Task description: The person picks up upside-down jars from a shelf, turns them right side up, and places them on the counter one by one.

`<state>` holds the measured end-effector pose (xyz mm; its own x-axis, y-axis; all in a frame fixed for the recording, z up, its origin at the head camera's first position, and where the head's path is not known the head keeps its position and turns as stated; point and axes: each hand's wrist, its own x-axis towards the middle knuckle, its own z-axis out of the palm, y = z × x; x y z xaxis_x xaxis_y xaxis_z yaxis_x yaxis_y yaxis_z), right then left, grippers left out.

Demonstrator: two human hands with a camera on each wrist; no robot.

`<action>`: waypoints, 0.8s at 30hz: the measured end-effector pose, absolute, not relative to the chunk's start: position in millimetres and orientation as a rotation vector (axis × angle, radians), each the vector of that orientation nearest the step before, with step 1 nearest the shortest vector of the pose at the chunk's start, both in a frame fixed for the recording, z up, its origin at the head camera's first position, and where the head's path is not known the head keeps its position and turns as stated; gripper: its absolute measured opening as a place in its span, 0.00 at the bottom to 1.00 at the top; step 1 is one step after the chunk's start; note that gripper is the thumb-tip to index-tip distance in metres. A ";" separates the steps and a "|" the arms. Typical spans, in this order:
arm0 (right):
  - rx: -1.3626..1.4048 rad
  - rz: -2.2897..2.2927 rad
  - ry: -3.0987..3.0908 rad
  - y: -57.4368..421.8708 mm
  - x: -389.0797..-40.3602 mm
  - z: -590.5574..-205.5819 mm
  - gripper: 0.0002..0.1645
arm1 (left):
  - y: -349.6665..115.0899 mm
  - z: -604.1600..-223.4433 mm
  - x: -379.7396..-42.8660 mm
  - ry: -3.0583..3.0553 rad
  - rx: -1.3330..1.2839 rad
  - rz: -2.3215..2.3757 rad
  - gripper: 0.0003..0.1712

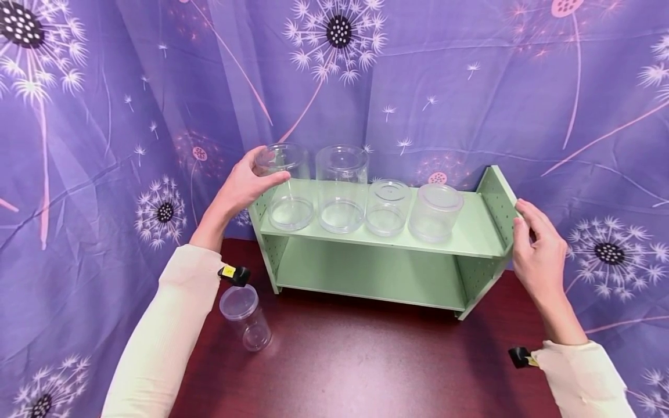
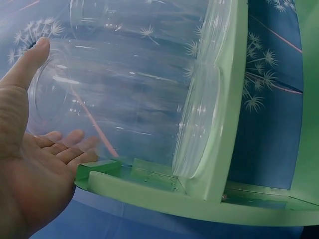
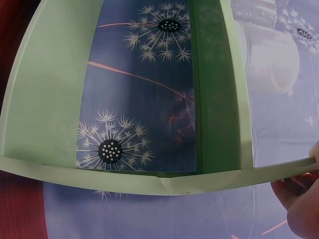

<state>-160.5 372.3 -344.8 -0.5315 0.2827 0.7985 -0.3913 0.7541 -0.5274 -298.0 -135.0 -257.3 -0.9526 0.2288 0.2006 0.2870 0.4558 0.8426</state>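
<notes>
My left hand is round the upper part of a tall clear plastic jar at the left end of a green two-tier shelf. The thumb lies across the jar's near side; the fingers pass behind it, partly seen through the plastic in the left wrist view. The jar stands upright on the top tier. At the opposite end, my right hand grips the edge of the shelf's side panel, thumb on one face and fingers on the other. Beside the first jar stand another tall jar and two short ones.
A lidded clear jar stands on the dark red table, left of the shelf and near my left forearm. Purple dandelion-print cloth hangs behind and at both sides. The lower tier sits beneath the jars.
</notes>
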 end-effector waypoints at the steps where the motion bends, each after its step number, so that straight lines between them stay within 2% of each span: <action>1: 0.081 0.849 -1.958 372.3 -160.4 -344.7 0.18 | -135.1 -256.6 -297.0 -2.627 -0.464 -1.535 0.61; 11: 0.073 0.854 -1.967 370.9 -160.2 -344.0 0.19 | -143.1 -246.7 -282.4 -2.603 -0.462 -1.543 0.59; 24: 0.077 0.849 -1.964 371.6 -159.7 -344.0 0.18 | -155.6 -230.9 -249.2 -2.501 -0.588 -1.638 0.49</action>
<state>-159.7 371.6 -344.0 -0.5379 0.2834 0.7940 -0.3845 0.7557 -0.5302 -249.2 -155.6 -230.9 -0.9212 0.2653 0.2846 0.3668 0.3488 0.8624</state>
